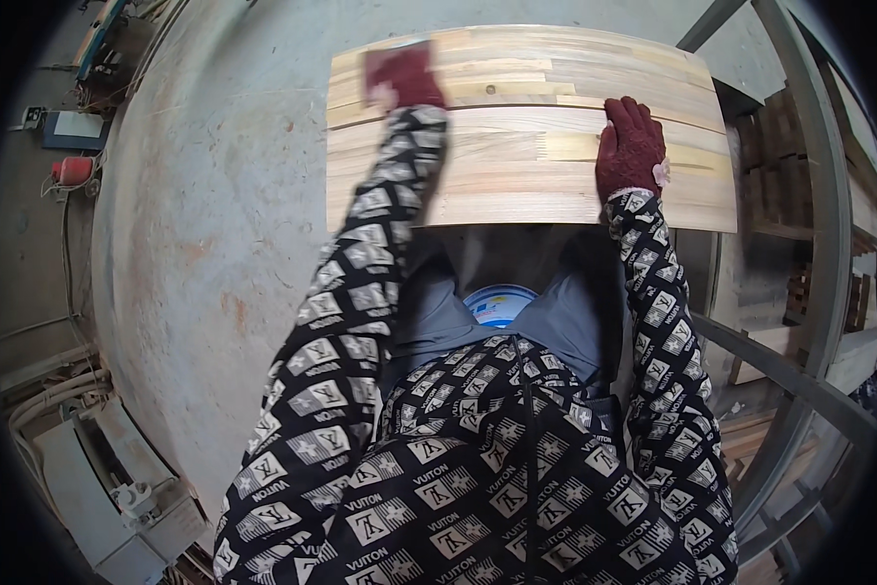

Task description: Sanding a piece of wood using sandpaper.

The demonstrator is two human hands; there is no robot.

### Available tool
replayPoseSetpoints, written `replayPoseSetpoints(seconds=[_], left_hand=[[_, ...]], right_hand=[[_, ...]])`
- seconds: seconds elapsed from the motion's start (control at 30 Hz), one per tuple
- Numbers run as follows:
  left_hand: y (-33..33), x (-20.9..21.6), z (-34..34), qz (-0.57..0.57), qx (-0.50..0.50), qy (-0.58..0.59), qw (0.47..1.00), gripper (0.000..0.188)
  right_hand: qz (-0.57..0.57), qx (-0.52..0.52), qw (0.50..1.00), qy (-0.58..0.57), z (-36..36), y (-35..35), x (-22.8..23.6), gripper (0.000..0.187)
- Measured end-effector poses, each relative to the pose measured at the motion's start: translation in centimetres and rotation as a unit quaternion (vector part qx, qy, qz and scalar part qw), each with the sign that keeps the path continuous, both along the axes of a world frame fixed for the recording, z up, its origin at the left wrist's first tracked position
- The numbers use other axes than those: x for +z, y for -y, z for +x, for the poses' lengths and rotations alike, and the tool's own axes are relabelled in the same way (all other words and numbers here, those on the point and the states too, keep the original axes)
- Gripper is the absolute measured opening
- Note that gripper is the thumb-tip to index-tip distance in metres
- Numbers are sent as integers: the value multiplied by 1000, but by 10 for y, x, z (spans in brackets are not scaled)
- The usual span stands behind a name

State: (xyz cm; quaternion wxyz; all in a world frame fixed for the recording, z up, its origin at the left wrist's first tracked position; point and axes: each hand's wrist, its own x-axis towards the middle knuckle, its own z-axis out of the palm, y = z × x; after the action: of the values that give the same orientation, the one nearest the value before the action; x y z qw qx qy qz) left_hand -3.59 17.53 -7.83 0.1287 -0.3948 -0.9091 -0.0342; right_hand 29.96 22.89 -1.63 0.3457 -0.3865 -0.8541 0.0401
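Pale wooden panels [497, 156], made of glued strips, lie in front of me, with a dark seam running across them. My left hand [411, 80], in a dark red glove, is over the far left part of the wood and smeared by motion. Under its fingers shows a flat, squarish dark-red piece [382, 66], too blurred to name. My right hand [632, 146], in a matching glove, lies flat on the right part of the panels with its fingers stretched forward. It holds nothing.
Below the panels' near edge, a blue-and-white round lid [500, 304] shows between my knees. A grey metal frame [799, 195] stands at right, with stacked wood [785, 146] behind it. At left are a red object [72, 172] with a cable and a grey machine [117, 487].
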Motion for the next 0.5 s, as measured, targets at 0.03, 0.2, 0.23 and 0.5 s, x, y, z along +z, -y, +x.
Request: replayPoseSetpoints(seconds=[0.03, 0.2, 0.23, 0.5], left_hand=[[-15, -1, 36, 35, -25, 54, 998, 32], [-14, 2, 179, 176, -397, 37, 900, 26], [-6, 3, 178, 184, -417, 36, 889, 26], [64, 3, -77, 105, -212, -46, 970, 31]], right_hand=[[-7, 3, 1000, 0, 0, 0, 0, 35], [-21, 3, 1000, 1, -1, 2, 2, 35], [-22, -2, 1000, -6, -2, 2, 2, 36], [-30, 11, 999, 5, 2, 0, 2, 38]])
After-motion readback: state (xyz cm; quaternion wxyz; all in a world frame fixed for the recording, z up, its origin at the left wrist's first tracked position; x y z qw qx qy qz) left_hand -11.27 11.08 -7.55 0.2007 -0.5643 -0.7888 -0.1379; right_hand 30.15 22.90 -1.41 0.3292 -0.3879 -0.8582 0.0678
